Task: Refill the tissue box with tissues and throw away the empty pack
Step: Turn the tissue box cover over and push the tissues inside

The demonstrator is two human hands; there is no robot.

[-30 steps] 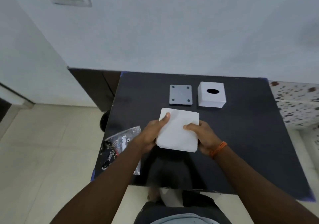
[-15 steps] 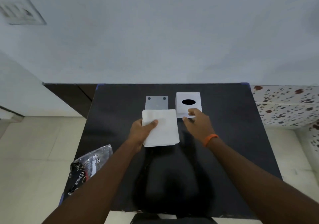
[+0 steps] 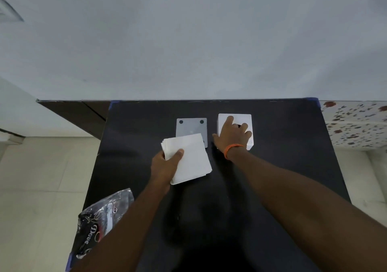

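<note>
The left hand (image 3: 166,165) grips a stack of white tissues (image 3: 188,158) by its near-left corner, thumb pressed on top and fingers underneath, over the middle of the black table (image 3: 282,167). The stack's far edge overlaps the near part of a grey square plate (image 3: 191,126) lying flat on the table — two dark dots show at its far corners. Just right of the plate stands the white tissue box (image 3: 247,121); the right hand (image 3: 233,132) lies spread over its top, fingers curled onto it with the thumb down the left side, but whether it truly clamps the box I cannot tell. An orange band (image 3: 232,150) circles that wrist. The empty black pack (image 3: 100,219) lies crumpled at the table's near-left edge, well apart from the box
</note>
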